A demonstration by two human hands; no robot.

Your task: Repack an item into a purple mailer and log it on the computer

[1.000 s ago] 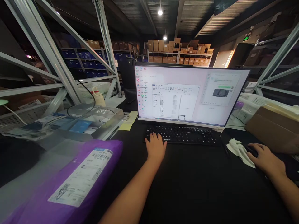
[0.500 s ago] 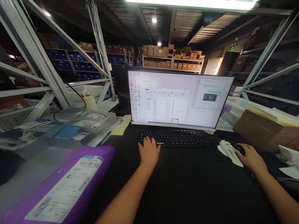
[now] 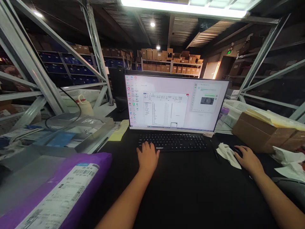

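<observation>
My left hand (image 3: 148,156) rests palm down at the left end of a black keyboard (image 3: 175,141), its fingers spread over the keys. Out to the right, my right hand (image 3: 247,158) lies cupped over a black mouse (image 3: 235,149) on the black desk (image 3: 190,187). A crumpled white cloth (image 3: 226,152) lies just left of that hand. Behind the keyboard a wide monitor (image 3: 175,101) shows a file window on a pale screen.
A purple mailer bag with a shipping label (image 3: 57,197) lies at the front left. Clear plastic trays (image 3: 78,130), a cable and a yellow note (image 3: 118,132) sit left of the monitor. A cardboard box (image 3: 262,133) and papers stand right. Metal racking and shelves of boxes surround the desk.
The view has tilted up and to the right, so everything sits further left in the frame. Both hands stay in place on the keyboard and the mouse.
</observation>
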